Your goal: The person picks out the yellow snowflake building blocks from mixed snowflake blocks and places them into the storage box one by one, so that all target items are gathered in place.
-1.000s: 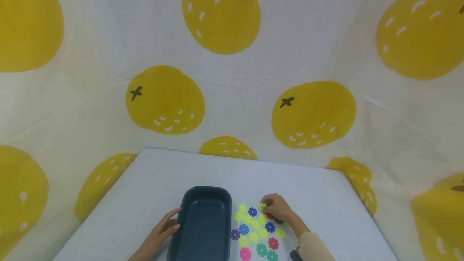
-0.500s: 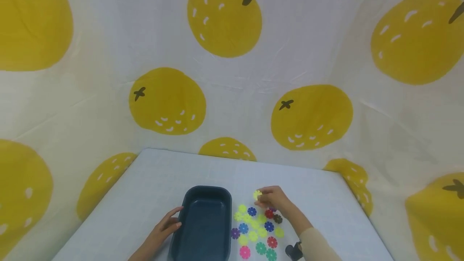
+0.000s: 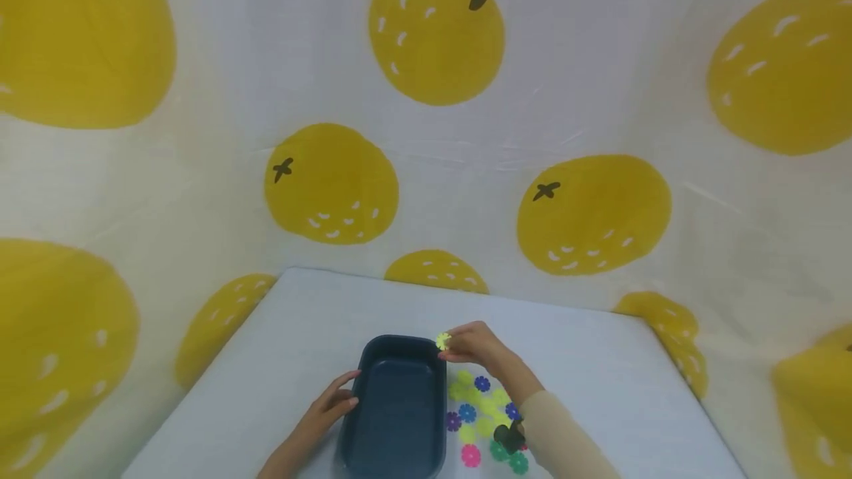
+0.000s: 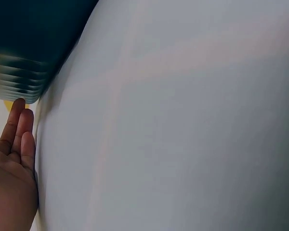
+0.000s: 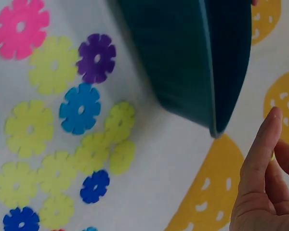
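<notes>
Dark blue tray [image 3: 396, 420] sits on the table [image 3: 319, 324] from where I'm standing, its inside floor showing, near edge cut off at the bottom of the head view. Left hand [image 3: 319, 418] is at the tray's left side: fingertips touch the rim, thumb spread apart from the fingers, other fingers loosely extended.

Right hand [image 3: 474, 344] has thumb and fingers clamped on a yellow flower disc [image 3: 443, 341]. Disc sticks out from the fingertips on the tray side, flat face toward the head camera, up against the tray's far right corner in that view; can't tell if it's over the rim or just past it. In the right wrist view only a sliver of yellow shows between thumb and finger.

Loose discs lie on the table to the right of the tray: a cluster of yellow discs [image 5: 29, 128], some overlapping, plus a purple disc [image 5: 96, 58] near the tray wall, a light blue disc [image 5: 80, 109] beside it, a dark blue disc [image 5: 95, 186], a pink disc [image 3: 470, 455] and a green disc [image 3: 518, 462]. Beige sleeve [image 3: 566, 438] on the right arm. Fruit-print cloth [image 3: 452, 124] hangs behind the table.
</notes>
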Tool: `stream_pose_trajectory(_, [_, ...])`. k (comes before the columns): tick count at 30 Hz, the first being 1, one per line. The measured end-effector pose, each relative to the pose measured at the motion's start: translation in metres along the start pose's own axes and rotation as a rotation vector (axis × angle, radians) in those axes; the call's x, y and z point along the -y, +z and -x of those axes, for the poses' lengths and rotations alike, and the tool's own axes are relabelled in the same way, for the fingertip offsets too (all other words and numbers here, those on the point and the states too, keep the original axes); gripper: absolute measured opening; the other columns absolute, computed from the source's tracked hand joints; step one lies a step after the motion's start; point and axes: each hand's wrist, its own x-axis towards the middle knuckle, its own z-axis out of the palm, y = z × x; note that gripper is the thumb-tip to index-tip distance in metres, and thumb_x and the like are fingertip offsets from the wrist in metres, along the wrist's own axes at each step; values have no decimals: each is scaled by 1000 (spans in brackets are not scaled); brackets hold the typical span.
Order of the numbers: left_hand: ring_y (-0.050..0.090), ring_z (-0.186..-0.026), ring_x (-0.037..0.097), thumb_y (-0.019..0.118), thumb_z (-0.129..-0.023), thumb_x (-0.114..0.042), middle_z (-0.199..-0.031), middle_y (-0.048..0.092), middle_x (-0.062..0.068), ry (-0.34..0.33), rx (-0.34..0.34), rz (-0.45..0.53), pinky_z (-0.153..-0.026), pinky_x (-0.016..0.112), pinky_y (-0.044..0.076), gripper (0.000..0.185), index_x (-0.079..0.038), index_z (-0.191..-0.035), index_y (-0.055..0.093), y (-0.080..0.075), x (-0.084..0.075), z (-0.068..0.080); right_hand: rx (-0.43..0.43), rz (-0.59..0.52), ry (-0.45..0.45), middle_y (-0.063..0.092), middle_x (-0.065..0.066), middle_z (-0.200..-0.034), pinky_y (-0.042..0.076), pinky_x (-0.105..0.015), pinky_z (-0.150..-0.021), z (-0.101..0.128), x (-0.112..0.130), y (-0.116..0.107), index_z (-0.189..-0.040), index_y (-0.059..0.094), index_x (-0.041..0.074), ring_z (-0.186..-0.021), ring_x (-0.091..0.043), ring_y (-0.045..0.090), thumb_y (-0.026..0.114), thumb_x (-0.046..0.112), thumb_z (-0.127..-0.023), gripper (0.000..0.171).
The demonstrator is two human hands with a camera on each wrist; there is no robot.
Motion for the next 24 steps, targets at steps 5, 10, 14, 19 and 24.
stream_pose_trajectory(5, [51,-110,26,57,-90,-35,-128,50,14,35,-9,-8,-84,38,46,53,-19,-138,41,4,-1,-4,6,-44,20,66,-20,-90,56,-32,-70,-12,6,23,-118,51,-15,-80,-27,68,60,3,-85,38])
stream_pose_trajectory(10, [53,-105,22,57,-90,-34,-119,54,13,32,6,10,-83,36,46,54,-19,-139,40,5,-1,-6,-12,-60,58,66,-19,-86,56,-30,-66,-27,8,45,-112,56,-13,-76,-26,68,61,0,-83,33])
stream_pose_trajectory(14, [53,-103,22,56,-91,-35,-115,55,12,30,8,-2,-83,37,46,54,-19,-139,39,7,-1,-4,-8,-64,82,67,-17,-77,56,-29,-62,-37,7,61,-99,62,-12,-70,-25,68,62,-2,-80,21])
stream_pose_trajectory(19, [53,-102,21,55,-91,-38,-113,55,10,21,32,-2,-83,38,46,55,-21,-140,38,4,-3,-2,-17,-40,120,66,-18,-71,56,-28,-57,-46,10,76,-86,63,-12,-65,-24,68,60,-5,-78,11])
stream_pose_trajectory(24, [53,-95,19,57,-90,-33,-107,55,9,51,74,-7,-78,33,45,57,-20,-141,36,-4,-3,3,-45,72,185,66,-17,-69,56,-26,-54,-49,11,90,-85,62,-10,-60,-23,68,61,-4,-78,9])
